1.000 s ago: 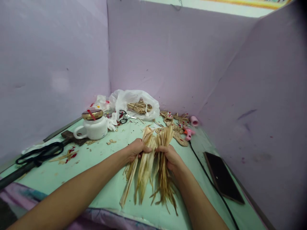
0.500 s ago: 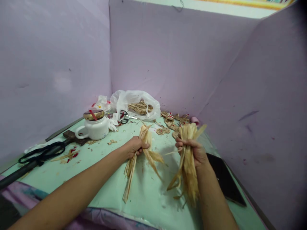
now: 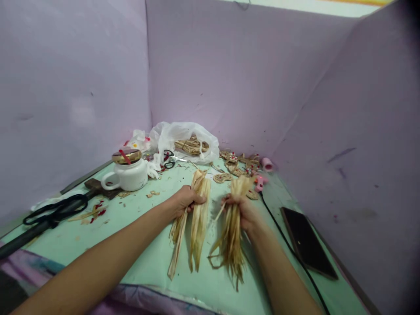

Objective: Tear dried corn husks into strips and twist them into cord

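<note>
Several long, pale dried corn husks (image 3: 199, 236) are pinched in my left hand (image 3: 187, 200), their tops fanning above the thumb and their ends hanging over the green tabletop (image 3: 157, 258). To the right, my right hand (image 3: 241, 212) is wrapped round a thicker husk bundle (image 3: 231, 249). Its frayed strips hang down toward the table, and a thin strip sticks out on its left side. The two bunches are apart. The fingers of my right hand are partly hidden behind the husks.
A white mug (image 3: 131, 175) with a gold lid and a hammer (image 3: 93, 188) stand left. Behind are scissors (image 3: 169, 159) and a plastic bag (image 3: 210, 142) of husks. Braided pieces (image 3: 232, 164) lie back right, near a pink corded tool (image 3: 260, 183). A dark phone (image 3: 308, 243) lies right.
My right hand has moved left with its bundle, uncovering the pink tool and its cord. The husks in my left hand now hang straighter, and that hand has barely moved.
</note>
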`<state>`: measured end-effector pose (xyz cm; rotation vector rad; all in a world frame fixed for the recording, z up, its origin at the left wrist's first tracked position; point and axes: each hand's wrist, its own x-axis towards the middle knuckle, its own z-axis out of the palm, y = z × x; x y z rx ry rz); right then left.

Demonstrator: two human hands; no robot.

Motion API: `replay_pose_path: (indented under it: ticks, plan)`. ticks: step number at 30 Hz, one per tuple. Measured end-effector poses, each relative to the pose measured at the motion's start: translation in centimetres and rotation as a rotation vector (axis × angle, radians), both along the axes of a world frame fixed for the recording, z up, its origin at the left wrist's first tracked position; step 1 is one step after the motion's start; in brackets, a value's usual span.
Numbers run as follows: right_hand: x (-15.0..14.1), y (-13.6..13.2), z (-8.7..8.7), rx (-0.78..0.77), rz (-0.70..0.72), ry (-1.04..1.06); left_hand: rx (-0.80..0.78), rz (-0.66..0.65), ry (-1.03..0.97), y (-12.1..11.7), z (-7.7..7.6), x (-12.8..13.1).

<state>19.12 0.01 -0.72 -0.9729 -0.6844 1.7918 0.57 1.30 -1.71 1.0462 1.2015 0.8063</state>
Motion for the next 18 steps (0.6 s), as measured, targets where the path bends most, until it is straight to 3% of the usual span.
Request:
replay_pose_path:
  ticks: [4, 10, 18]
  plan:
    - [-2.5, -0.6, -1.0, -0.096, 0.033, -0.116, 0.029, -0.01, 0.032, -0.6, 0.3, 0.4]
    - [-3.3, -1.7, -0.8, 0.071, -0.045, -0.234, 0.05, -0.022, 0.057, -1.5, 0.8, 1.0]
    - [-3.5, -1.8, -1.1, 0.156, -0.072, -0.334, 0.072, -0.029, 0.148, -1.7, 0.9, 1.1]
